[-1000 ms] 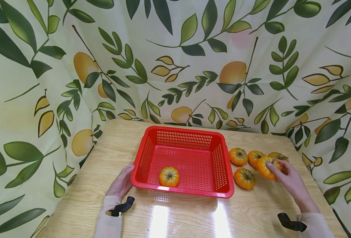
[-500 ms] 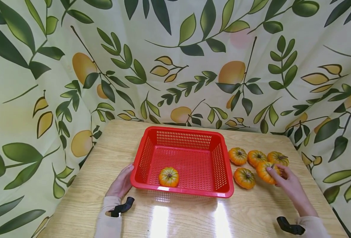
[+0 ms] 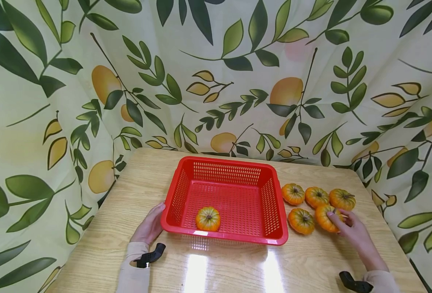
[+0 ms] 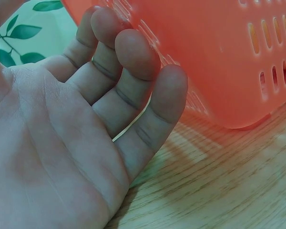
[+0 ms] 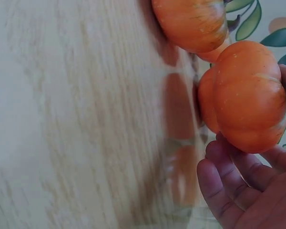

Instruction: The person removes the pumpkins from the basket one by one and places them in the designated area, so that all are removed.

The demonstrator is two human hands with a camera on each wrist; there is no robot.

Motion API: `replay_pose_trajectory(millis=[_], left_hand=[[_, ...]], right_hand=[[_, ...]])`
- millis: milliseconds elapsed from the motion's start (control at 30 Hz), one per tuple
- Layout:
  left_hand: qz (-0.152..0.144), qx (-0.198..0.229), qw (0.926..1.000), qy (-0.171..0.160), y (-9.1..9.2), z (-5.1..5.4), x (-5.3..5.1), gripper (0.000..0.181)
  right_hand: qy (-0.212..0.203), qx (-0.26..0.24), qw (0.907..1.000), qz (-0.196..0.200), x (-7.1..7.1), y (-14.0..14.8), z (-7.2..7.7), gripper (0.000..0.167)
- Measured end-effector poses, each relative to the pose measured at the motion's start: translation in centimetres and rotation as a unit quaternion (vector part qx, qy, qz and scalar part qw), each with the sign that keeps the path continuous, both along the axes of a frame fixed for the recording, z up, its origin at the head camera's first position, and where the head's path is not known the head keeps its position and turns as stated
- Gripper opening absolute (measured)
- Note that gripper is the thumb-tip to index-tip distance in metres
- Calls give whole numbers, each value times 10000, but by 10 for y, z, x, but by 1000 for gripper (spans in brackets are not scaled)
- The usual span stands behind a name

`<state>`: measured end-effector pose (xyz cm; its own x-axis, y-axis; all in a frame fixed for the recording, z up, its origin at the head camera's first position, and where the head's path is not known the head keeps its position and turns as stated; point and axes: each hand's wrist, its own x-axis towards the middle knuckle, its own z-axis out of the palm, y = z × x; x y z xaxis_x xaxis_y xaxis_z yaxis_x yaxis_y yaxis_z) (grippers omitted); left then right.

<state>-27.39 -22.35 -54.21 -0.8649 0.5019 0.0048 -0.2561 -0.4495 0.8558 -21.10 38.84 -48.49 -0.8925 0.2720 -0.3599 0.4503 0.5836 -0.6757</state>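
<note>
In the head view, my right hand grips a small orange pumpkin, thumb on its near side. The right wrist view shows that pumpkin with fingers below it; whether it touches the table is unclear. Beside it sit several similar pumpkins, one of them the near-left pumpkin. My left hand is at the left end of a red plastic basket. In the left wrist view its loosely bent fingers rest against the basket's outer wall. Inside the basket, one pumpkin lies near the front.
A light wooden table carries the basket and pumpkins. Two more pumpkins, a middle one and a right one, stand in the back row beyond the held one. Leaf-patterned cloth hangs behind and at both sides.
My right hand has brought the gripped pumpkin down and toward me, uncovering the back-row pumpkins. The left hand and the basket have stayed in place.
</note>
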Motion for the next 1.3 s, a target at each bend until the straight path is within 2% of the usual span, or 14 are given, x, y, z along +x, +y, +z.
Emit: replay_pose_trajectory(millis=[500, 633, 1067, 1300], left_hand=[[106, -127, 9997, -160, 1, 1, 0, 36], [96, -126, 9998, -156, 1, 1, 0, 37], [110, -54, 9998, -148, 1, 1, 0, 36], [167, -109, 9997, -167, 1, 2, 0, 36]], right_hand=[[-191, -16, 9998, -58, 0, 0, -10, 98], [-259, -138, 9995, -103, 0, 0, -11, 100], [-206, -35, 9998, -7, -2, 3, -15, 99], [-322, -46, 9995, 16, -1, 3, -17, 101]])
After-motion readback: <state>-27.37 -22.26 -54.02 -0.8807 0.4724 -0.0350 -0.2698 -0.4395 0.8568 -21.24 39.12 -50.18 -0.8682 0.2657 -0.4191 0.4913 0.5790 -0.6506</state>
